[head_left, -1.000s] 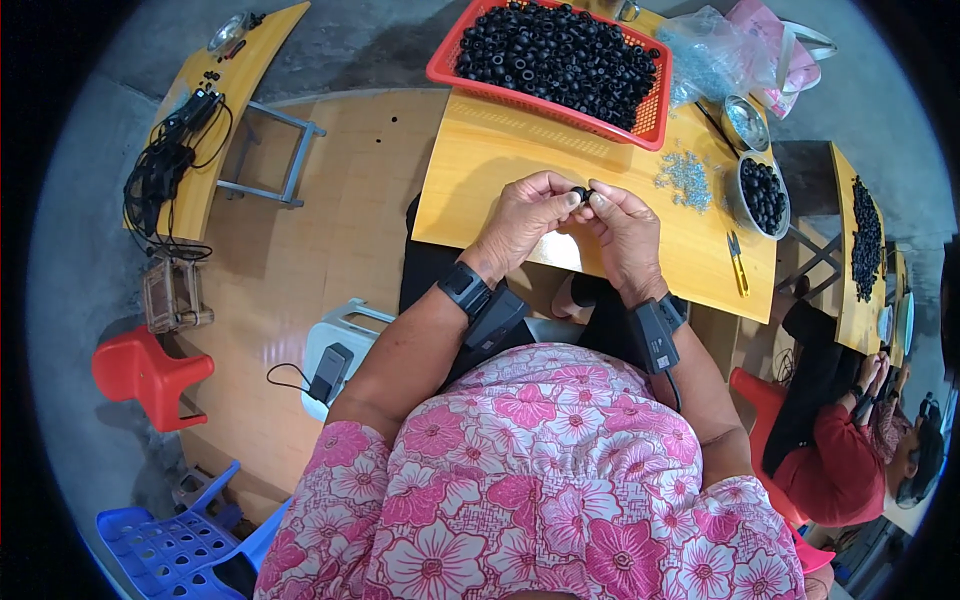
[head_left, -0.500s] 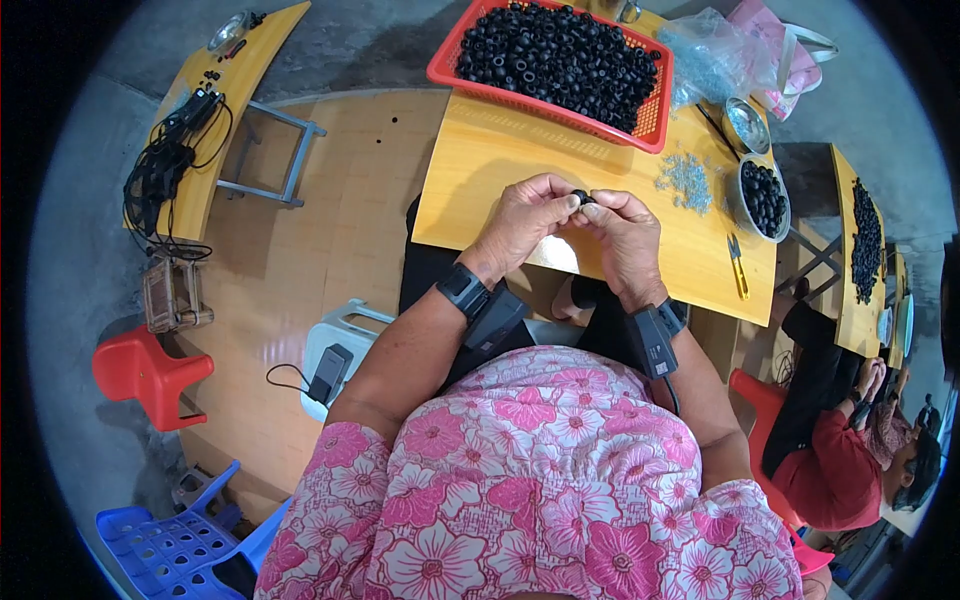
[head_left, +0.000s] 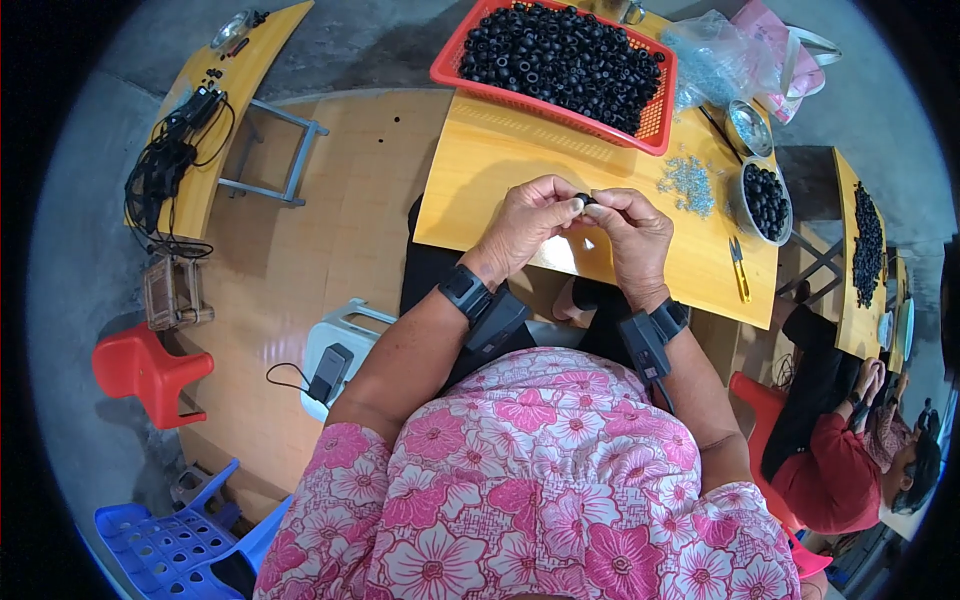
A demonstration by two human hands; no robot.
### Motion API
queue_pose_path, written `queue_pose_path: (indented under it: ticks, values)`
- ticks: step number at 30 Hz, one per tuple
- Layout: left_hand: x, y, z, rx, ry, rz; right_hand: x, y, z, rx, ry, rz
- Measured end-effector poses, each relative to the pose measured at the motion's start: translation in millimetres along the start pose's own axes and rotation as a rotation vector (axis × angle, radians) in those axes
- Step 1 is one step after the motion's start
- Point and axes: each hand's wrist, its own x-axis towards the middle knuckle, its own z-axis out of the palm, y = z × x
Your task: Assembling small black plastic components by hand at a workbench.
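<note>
Just above the near part of the yellow table (head_left: pixel 480 215), my left hand (head_left: pixel 530 222) and my right hand (head_left: pixel 633 232) meet at the fingertips. Between them is a small round black part (head_left: pixel 585 200), pinched from both sides by thumbs and fingers, which cover most of it. Beyond my hands stands a red plastic basket (head_left: pixel 655 135) heaped with black ring-shaped parts (head_left: pixel 560 65). To the right of my hands lies a scatter of small clear pieces (head_left: pixel 690 187). A bowl (head_left: pixel 741 215) of round black parts (head_left: pixel 765 200) is at the table's right edge.
Yellow-handled thread snips (head_left: pixel 739 270) lie near the right edge. Behind the bowl are a metal bowl (head_left: pixel 750 128) and a clear plastic bag (head_left: pixel 715 65). A white stool (head_left: pixel 325 345) is at my left. A person in red (head_left: pixel 835 475) sits at the right.
My hands stay together on the black part, with only a slight shift of the right hand and wrist. The whole view has moved very slightly.
</note>
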Motion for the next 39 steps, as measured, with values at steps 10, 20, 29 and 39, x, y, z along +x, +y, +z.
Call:
queue_pose_path:
  ticks: [10, 20, 29, 39]
  values:
    - [-0.7, -1.9, 4.4, -0.054, 0.048, 0.031, -2.7, 3.7, 6.2, 0.092, 0.039, 0.009]
    - [-1.7, 0.2, 5.9, -0.044, 0.076, 0.014, -0.2, 6.5, 3.6, 0.275, 0.018, 0.203]
    - [-1.7, 1.0, 4.3, -0.072, 0.016, 0.030, 4.6, 15.3, -6.3, 0.677, -0.134, 0.395]
    - [-0.8, -4.9, 4.9, -0.073, 0.042, 0.061, 2.7, 12.8, -0.8, 0.557, -0.062, 0.314]
